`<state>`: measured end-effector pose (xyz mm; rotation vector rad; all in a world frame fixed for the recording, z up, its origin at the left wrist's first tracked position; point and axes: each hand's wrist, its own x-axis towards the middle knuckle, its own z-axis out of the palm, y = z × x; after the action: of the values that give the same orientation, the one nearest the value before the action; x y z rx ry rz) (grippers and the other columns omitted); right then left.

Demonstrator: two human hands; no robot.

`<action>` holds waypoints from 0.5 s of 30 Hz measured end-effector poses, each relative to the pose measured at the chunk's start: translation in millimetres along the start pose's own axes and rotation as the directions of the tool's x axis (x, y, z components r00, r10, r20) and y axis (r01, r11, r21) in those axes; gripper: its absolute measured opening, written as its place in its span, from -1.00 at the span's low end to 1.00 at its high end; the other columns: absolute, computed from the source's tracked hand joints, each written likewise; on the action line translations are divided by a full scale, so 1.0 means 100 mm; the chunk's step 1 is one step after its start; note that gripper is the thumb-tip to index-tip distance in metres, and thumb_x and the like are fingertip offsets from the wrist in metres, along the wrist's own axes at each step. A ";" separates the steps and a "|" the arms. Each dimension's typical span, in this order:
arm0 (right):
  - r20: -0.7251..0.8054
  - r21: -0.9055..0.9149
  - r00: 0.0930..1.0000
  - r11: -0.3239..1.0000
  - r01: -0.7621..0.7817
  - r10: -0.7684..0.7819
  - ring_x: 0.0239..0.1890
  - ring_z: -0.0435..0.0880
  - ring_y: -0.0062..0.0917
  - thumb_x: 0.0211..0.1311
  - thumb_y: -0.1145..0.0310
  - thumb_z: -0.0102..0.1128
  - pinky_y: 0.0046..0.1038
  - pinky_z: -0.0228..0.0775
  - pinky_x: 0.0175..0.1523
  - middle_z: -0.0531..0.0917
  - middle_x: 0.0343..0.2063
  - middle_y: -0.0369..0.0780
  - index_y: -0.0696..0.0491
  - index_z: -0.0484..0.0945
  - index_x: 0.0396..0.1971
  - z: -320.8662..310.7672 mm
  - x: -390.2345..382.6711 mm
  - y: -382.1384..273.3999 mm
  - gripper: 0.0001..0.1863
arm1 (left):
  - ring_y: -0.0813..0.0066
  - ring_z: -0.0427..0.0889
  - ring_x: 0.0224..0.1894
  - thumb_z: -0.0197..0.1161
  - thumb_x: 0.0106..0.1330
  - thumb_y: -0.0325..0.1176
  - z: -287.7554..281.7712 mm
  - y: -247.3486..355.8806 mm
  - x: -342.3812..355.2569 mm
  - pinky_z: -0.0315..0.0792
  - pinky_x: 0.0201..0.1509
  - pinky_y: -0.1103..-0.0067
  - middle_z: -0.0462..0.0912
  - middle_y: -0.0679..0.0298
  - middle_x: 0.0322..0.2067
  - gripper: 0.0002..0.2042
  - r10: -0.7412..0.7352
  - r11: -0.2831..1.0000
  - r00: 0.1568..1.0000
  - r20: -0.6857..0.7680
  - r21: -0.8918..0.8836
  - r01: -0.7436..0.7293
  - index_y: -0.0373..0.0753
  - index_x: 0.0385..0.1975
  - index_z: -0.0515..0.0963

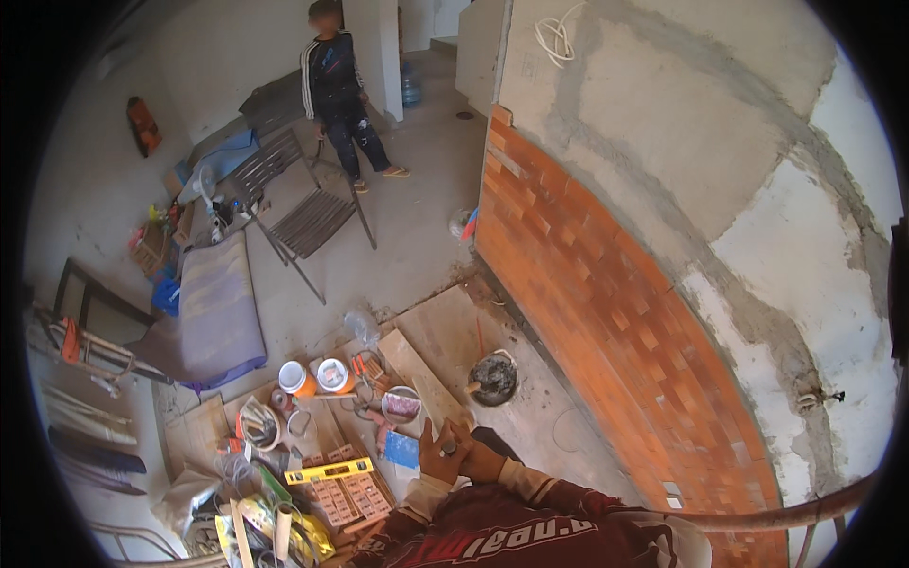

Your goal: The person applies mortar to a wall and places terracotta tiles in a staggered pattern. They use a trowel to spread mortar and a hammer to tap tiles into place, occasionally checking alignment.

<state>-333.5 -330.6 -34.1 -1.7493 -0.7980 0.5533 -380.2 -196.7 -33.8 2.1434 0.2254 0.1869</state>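
My left hand [436, 461] and my right hand [484, 460] are together in front of my body, fingers closed. A small, dark, round-ended thing [448, 448] shows at my left hand's fingers; its kind is too small to tell. Just left of my hands lies a flat blue rectangular piece [401, 450]. Beyond it stands a round tub [401, 405] with pinkish contents. A long wooden plank [417, 371] runs away from my hands, and a bucket of grey mortar [493, 380] with a handle sticking out stands farther right.
On the right rises a wall partly faced with orange brick tiles [606, 303]. A yellow spirit level [329, 470] lies across brick-patterned sheets [352, 499]. White-and-orange tubs [296, 380] and a container of tools [258, 423] stand left. Farther off are a folding chair [308, 222] and a standing person [334, 95].
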 end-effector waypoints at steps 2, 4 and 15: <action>-0.084 0.117 0.993 0.990 -0.077 0.087 0.24 0.33 -0.30 0.09 0.36 0.29 -0.38 0.20 0.26 0.24 0.27 -0.03 0.13 0.05 0.33 -0.11 0.32 0.07 -0.18 | -0.23 0.18 0.28 0.41 0.01 0.04 0.12 -0.20 0.31 0.18 0.29 0.20 0.12 -0.31 0.25 -0.21 0.021 1.000 0.998 0.053 0.019 -0.022 -0.28 0.21 0.34; -0.090 -0.028 0.995 0.999 0.040 -0.042 0.18 0.41 -0.35 0.13 0.37 0.23 -0.40 0.22 0.25 0.39 0.16 -0.05 0.15 0.09 0.30 -0.28 0.63 0.38 -0.25 | -0.23 0.15 0.29 0.41 0.00 0.06 0.16 -0.36 0.73 0.15 0.30 0.20 0.10 -0.33 0.25 -0.15 0.069 0.996 0.991 0.114 0.057 -0.076 -0.33 0.25 0.27; -0.364 0.011 0.871 0.937 -0.349 0.329 -0.21 0.59 -0.40 0.02 0.47 0.05 -0.41 0.40 -0.06 0.61 -0.27 -0.11 0.03 0.33 0.20 -2.39 3.04 1.71 -0.39 | 0.25 0.60 -0.11 0.16 0.26 -0.34 -0.80 -0.85 3.73 0.44 -0.04 0.42 0.63 0.08 -0.23 -0.72 -0.099 0.995 0.995 0.010 -0.006 0.099 -0.36 -0.11 0.52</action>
<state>78.8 -289.4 -116.8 -1.9831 -0.2465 0.4207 -43.1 0.5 -43.9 2.1204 0.3246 0.1197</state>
